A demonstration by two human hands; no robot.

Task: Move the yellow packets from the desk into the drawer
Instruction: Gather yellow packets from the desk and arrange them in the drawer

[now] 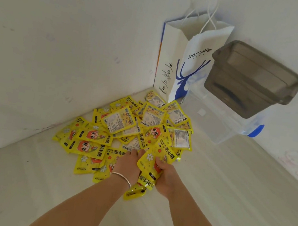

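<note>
Both hands, left hand [129, 162] & right hand [166, 176], clutch yellow packets [149, 167]; clear bin [218, 120] behind holds grey tubs [254, 78].

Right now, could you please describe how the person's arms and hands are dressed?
Both forearms are bare, with no sleeves in view and no gloves. The left hand has a thin silver bangle around its wrist. The right hand shows no jewellery.

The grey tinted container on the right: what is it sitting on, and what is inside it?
The grey tinted container rests on a clear plastic box with a blue latch. A dark flat shape shows through its wall; what it is cannot be told. The clear box looks empty where visible.
</note>
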